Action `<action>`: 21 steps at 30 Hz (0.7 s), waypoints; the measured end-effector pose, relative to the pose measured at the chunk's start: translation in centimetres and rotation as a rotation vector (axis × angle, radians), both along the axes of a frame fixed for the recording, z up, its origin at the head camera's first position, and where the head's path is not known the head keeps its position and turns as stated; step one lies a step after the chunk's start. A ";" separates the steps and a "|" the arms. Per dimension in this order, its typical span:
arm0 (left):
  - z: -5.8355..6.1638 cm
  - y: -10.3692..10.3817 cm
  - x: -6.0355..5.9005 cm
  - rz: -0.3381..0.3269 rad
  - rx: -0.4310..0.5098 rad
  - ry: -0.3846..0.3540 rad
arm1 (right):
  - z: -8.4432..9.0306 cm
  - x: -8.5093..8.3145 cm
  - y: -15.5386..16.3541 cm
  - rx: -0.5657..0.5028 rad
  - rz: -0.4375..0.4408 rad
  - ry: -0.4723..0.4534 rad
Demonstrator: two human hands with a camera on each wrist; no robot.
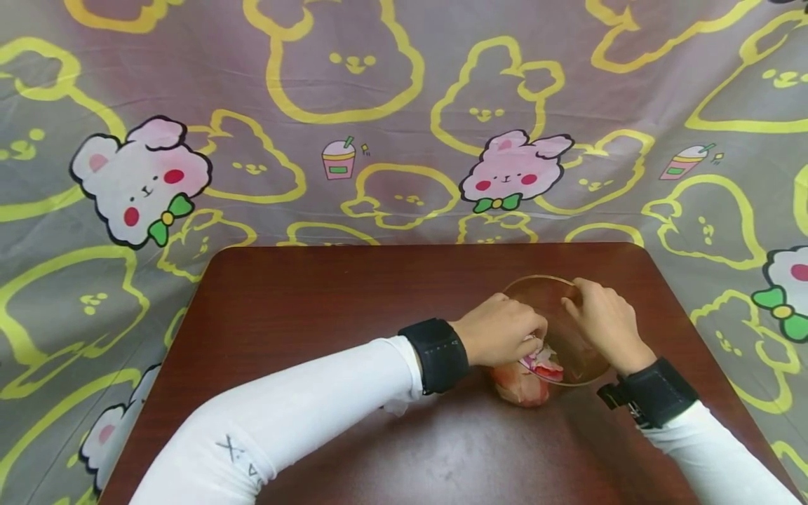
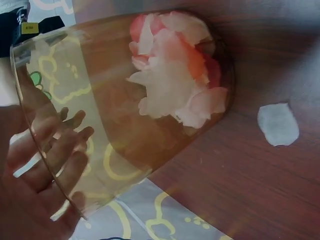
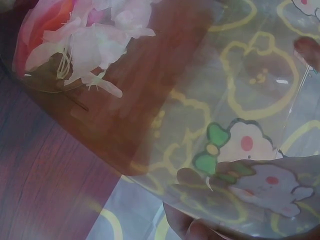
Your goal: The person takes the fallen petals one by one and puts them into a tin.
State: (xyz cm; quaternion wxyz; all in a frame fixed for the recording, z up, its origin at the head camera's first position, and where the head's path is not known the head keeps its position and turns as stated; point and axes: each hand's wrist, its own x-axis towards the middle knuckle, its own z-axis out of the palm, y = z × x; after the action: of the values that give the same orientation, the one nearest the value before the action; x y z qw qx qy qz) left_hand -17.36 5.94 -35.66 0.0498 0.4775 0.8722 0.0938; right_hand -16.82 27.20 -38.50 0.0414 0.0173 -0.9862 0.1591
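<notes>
A clear glass bowl (image 1: 536, 279) lies tilted on the dark brown table (image 1: 328, 301), its base towards me. Pink, white and red petals (image 1: 541, 366) are heaped at its bottom (image 2: 175, 75) (image 3: 85, 45). My left hand (image 1: 533, 337) reaches over the bowl's near left rim; its fingers (image 2: 65, 142) show through the glass wall (image 2: 125, 150), apart from the petals. My right hand (image 1: 577, 308) grips the far right rim, with a fingertip (image 3: 309, 50) on the glass (image 3: 200, 100).
One loose white petal (image 2: 278, 124) lies on the table beside the bowl, under my left forearm (image 1: 398, 407). A grey cloth with yellow bunny outlines (image 1: 353, 105) hangs behind and around the table.
</notes>
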 end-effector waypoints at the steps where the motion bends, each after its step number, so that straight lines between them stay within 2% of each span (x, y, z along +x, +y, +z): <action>1: 0.1 -0.2 0.0 0.006 0.029 0.005 | 0.0 0.0 0.0 0.002 -0.002 0.002; 5: 0.2 -1.8 0.0 0.052 0.137 0.015 | 0.1 0.0 -0.1 0.004 -0.006 -0.003; 13: -0.4 -7.5 -1.4 0.262 0.356 -0.148 | 0.3 0.0 -0.3 0.001 -0.004 -0.029; 16: -1.4 -10.1 -1.8 0.324 0.349 -0.170 | 0.4 0.0 -0.3 0.003 -0.007 -0.031; 21: -4.2 -14.4 -1.6 0.381 0.238 -0.168 | 0.4 0.0 -0.3 0.004 -0.010 -0.040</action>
State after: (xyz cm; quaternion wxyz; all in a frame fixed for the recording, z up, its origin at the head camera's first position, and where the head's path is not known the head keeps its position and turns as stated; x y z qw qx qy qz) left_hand -18.93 -8.45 -39.82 0.0470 0.2975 0.9220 0.2432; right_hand -16.84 26.90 -38.08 0.0225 0.0094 -0.9873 0.1572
